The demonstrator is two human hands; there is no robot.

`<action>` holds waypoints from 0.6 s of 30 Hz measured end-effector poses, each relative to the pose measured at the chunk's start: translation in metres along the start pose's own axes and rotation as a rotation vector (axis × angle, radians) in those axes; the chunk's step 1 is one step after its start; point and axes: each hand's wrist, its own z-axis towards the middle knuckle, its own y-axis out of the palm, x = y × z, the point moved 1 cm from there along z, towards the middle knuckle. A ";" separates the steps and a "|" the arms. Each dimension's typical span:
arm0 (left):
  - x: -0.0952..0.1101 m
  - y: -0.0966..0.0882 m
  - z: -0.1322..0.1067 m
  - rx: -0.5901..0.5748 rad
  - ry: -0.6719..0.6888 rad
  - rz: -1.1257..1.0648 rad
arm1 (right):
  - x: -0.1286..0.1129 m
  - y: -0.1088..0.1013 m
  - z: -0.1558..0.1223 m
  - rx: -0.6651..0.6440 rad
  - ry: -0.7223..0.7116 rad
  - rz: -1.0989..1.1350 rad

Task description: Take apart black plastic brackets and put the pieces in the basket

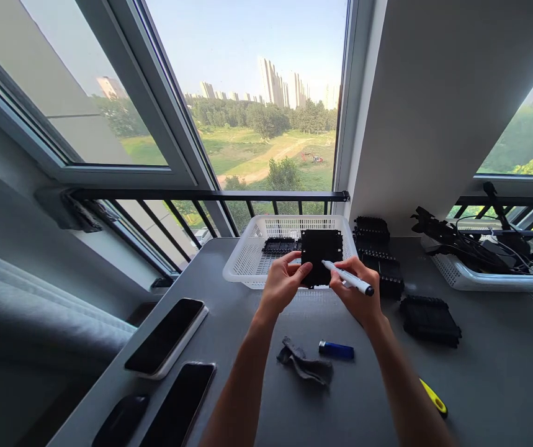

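Note:
My left hand (283, 283) grips the lower left edge of a flat black plastic part (321, 251), holding it upright above the grey table (494, 366). My right hand (357, 290) is closed round a white marker pen (347, 277), whose tip rests against the face of the black part. Both hands are raised just in front of a white mesh basket (247, 261) that has more black parts inside.
More black parts (430, 318) lie on the table to the right, some stacked (371, 231). A blue lighter (336, 351), a grey rag (304, 365), a yellow-handled tool (433, 397), two phones (165, 335) and a tray of cables (484, 273) are also on it.

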 end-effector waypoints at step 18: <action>0.000 0.009 -0.006 -0.114 0.029 0.163 | 0.008 -0.008 0.005 0.195 0.047 0.121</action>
